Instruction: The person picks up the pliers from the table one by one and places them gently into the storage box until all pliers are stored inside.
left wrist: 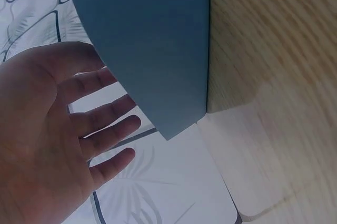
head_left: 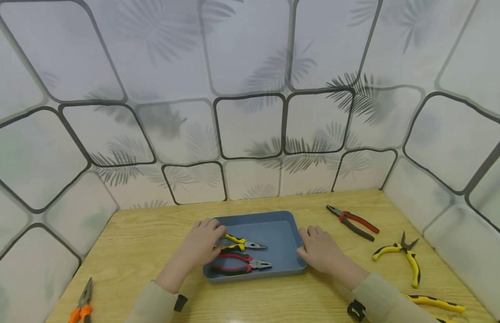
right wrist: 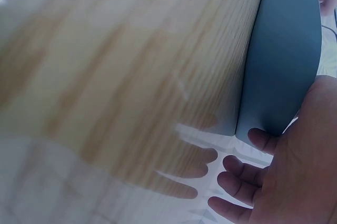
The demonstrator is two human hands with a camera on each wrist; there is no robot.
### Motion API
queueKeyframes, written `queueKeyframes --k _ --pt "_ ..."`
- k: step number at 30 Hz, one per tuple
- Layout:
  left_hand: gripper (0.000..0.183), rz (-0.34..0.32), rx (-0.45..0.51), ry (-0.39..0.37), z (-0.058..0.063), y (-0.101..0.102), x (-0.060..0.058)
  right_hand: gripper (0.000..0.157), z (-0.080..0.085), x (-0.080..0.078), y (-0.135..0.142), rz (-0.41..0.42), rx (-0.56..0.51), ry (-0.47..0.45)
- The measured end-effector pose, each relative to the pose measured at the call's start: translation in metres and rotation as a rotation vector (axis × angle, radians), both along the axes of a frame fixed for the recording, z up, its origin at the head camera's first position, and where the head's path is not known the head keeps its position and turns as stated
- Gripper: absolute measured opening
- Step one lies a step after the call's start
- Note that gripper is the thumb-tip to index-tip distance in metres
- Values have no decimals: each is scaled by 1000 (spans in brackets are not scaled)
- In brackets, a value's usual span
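Blue tray [head_left: 273, 233] is pinched by the right hand [head_left: 320, 249]. Left hand [head_left: 199, 243] is laid over the opposite rim, grip unclear

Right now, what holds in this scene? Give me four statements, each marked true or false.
1. Yellow pliers and red pliers lie in the tray. True.
2. The left hand holds the orange pliers. False: that hand is at the tray's left end; the orange pliers lie on the table.
3. The right hand has its grip at the tray's right end. True.
4. The tray is red. False: it is blue.
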State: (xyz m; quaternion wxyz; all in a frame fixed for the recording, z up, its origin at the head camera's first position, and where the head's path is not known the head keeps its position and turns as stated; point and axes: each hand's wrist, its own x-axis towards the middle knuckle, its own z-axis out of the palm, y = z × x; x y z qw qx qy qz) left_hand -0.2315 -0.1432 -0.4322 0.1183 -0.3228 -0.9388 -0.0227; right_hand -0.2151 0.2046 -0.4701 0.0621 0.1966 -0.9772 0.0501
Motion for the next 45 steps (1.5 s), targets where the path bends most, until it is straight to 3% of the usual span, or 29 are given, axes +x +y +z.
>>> queueKeyframes --k 7,20,30,45 --pt "23 14 8 -26 3 -7 2 16 0 -2 0 -13 13 -34" --pt "26 49 -1 -16 5 -18 6 11 0 1 -1 1 -26 54" --pt "25 93 -2 -18 5 -28 13 14 1 -1 -1 -20 6 -44" --pt "23 140 24 4 6 -43 18 12 -1 -1 0 -15 0 -36"
